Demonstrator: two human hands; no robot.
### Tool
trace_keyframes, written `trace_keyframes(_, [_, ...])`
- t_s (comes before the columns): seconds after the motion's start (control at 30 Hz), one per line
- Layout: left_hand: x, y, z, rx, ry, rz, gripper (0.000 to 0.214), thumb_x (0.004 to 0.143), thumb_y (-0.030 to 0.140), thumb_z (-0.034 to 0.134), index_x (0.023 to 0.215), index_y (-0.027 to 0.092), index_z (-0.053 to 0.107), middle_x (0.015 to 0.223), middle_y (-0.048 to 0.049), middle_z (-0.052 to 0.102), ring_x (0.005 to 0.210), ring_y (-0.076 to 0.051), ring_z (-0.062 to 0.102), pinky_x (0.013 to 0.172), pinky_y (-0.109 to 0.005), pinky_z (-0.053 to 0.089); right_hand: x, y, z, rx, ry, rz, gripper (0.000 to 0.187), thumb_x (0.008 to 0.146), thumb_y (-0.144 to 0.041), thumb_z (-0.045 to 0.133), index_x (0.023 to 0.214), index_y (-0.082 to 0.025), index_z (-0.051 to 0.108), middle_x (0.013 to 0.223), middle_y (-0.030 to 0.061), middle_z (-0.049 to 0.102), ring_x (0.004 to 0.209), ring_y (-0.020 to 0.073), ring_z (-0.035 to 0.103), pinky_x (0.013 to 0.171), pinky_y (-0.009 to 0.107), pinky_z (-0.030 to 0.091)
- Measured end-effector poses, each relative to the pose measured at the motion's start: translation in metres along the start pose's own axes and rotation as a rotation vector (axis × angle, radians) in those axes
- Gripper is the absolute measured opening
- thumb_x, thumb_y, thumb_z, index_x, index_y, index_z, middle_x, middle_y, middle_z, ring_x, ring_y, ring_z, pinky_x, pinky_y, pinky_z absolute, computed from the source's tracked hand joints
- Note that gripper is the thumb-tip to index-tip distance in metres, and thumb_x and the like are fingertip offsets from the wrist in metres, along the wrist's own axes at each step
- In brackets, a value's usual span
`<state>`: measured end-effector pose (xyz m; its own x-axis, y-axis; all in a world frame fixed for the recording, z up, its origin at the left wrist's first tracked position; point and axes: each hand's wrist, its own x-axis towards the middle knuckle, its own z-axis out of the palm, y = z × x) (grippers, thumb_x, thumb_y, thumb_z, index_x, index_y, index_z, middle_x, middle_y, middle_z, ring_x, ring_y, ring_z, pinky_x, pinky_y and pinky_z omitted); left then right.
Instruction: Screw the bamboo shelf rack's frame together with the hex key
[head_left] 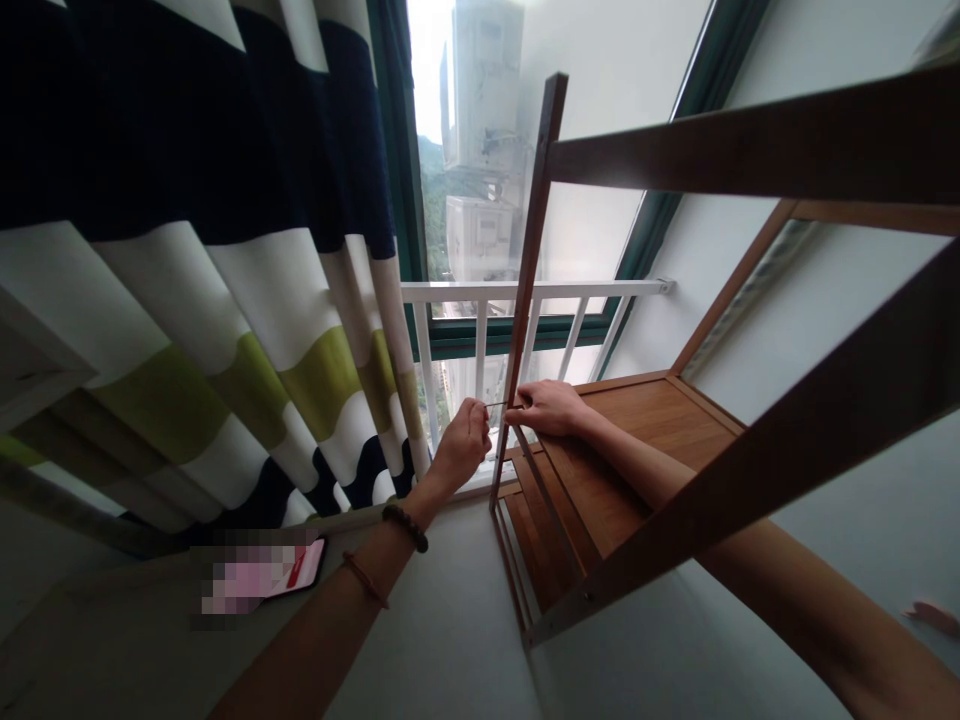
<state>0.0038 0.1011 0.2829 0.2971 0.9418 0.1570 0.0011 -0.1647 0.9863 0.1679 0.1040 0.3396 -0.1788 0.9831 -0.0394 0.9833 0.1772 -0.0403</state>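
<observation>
My left hand (463,440) is closed on a thin metal rod (495,404), which looks like a hex key. The rod points at the side of a brown wooden upright post (529,260) of a shelf rack. On the other side of that post, my right hand (551,408) reaches through the frame, its thumb and fingers closed about the post beside the wooden shelf board (637,410). The rod's far end meets the post by my right fingertips, and the exact contact is too small to make out.
A dark slanting rail (787,420) of the rack crosses above my right forearm. Behind stand a white railing (465,291) and a window. A striped curtain (300,370) hangs on the left. Below it lies a phone (307,567), partly blurred out, on a ledge.
</observation>
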Motion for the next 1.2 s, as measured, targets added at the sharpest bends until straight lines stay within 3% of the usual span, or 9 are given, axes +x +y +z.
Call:
trace_keyframes(0.13, [0.007, -0.015, -0.020, 0.407, -0.027, 0.352, 0.016, 0.083, 0.029, 0.044, 0.090, 0.020, 0.055, 0.073, -0.0012, 0.059, 0.066, -0.013, 0.056, 0.062, -0.025, 0.043, 0.000, 0.000, 0.000, -0.002, -0.008, 0.001, 0.053, 0.070, -0.067, 0.040, 0.084, -0.021, 0.061, 0.085, 0.0045, 0.065, 0.075, 0.0194, 0.058, 0.054, 0.024, 0.030])
trace_keyframes(0.23, [0.010, -0.015, -0.028, 0.472, -0.026, 0.422, 0.021, 0.083, 0.030, 0.045, 0.094, 0.020, 0.060, 0.083, -0.0038, 0.062, 0.076, -0.016, 0.058, 0.069, -0.027, 0.042, 0.000, 0.000, 0.000, 0.002, -0.008, -0.003, 0.050, 0.072, -0.065, 0.040, 0.084, -0.021, 0.061, 0.086, 0.0043, 0.066, 0.077, 0.0198, 0.058, 0.055, 0.024, 0.030])
trace_keyframes(0.4, [0.004, -0.006, -0.017, 0.076, -0.027, 0.087, 0.026, 0.081, 0.039, 0.047, 0.085, 0.017, 0.061, 0.048, 0.0049, 0.038, 0.041, -0.008, 0.037, 0.041, -0.020, 0.029, 0.000, 0.000, 0.000, 0.000, 0.010, -0.006, 0.050, 0.072, -0.064, 0.038, 0.081, -0.021, 0.060, 0.085, 0.0045, 0.065, 0.077, 0.0201, 0.058, 0.054, 0.025, 0.029])
trace_keyframes(0.53, [0.006, 0.006, -0.002, -0.466, -0.025, -0.243, 0.031, 0.082, 0.037, 0.042, 0.072, 0.011, 0.055, 0.048, 0.0072, 0.027, 0.039, -0.006, 0.032, 0.038, -0.019, 0.026, -0.001, -0.001, 0.000, -0.008, 0.010, -0.006, 0.049, 0.073, -0.063, 0.038, 0.082, -0.021, 0.061, 0.085, 0.0051, 0.065, 0.076, 0.0198, 0.057, 0.055, 0.025, 0.030])
trace_keyframes(0.67, [0.012, 0.015, 0.004, -0.574, -0.070, -0.339, 0.017, 0.082, 0.026, 0.041, 0.073, 0.014, 0.049, 0.047, 0.0082, 0.026, 0.038, -0.006, 0.031, 0.039, -0.018, 0.026, 0.000, 0.000, 0.002, -0.018, 0.009, -0.008, 0.050, 0.073, -0.063, 0.038, 0.084, -0.021, 0.061, 0.085, 0.0053, 0.065, 0.077, 0.0198, 0.057, 0.057, 0.025, 0.031])
trace_keyframes(0.77, [0.015, 0.014, 0.003, -0.467, -0.099, -0.222, 0.011, 0.082, 0.022, 0.041, 0.076, 0.016, 0.048, 0.050, 0.0073, 0.030, 0.041, -0.006, 0.032, 0.041, -0.018, 0.026, 0.002, 0.002, 0.004, -0.021, 0.017, -0.018, 0.050, 0.074, -0.063, 0.037, 0.084, -0.021, 0.061, 0.086, 0.0057, 0.065, 0.077, 0.0200, 0.058, 0.056, 0.025, 0.031])
trace_keyframes(0.97, [0.014, -0.003, -0.008, 0.223, -0.098, 0.289, 0.017, 0.086, 0.029, 0.038, 0.092, 0.019, 0.050, 0.060, 0.0042, 0.044, 0.055, -0.009, 0.042, 0.056, -0.022, 0.034, 0.002, 0.004, 0.004, -0.007, 0.018, -0.028, 0.049, 0.075, -0.062, 0.036, 0.084, -0.020, 0.061, 0.085, 0.0052, 0.065, 0.077, 0.0197, 0.058, 0.055, 0.025, 0.030])
trace_keyframes(1.07, [0.014, -0.009, -0.008, 0.293, -0.041, 0.309, 0.020, 0.087, 0.032, 0.035, 0.092, 0.019, 0.049, 0.061, 0.0036, 0.045, 0.056, -0.010, 0.044, 0.057, -0.023, 0.036, 0.000, 0.003, 0.002, -0.007, 0.021, -0.028, 0.050, 0.074, -0.063, 0.037, 0.085, -0.020, 0.061, 0.086, 0.0053, 0.065, 0.078, 0.0200, 0.058, 0.056, 0.025, 0.031])
trace_keyframes(1.2, [0.015, -0.003, -0.002, 0.118, -0.010, 0.187, 0.017, 0.086, 0.031, 0.036, 0.090, 0.019, 0.047, 0.054, 0.0061, 0.039, 0.047, -0.009, 0.041, 0.047, -0.020, 0.035, -0.002, 0.000, 0.001, -0.011, 0.020, -0.025, 0.051, 0.075, -0.063, 0.037, 0.087, -0.019, 0.061, 0.088, 0.0064, 0.066, 0.080, 0.0202, 0.058, 0.057, 0.024, 0.032])
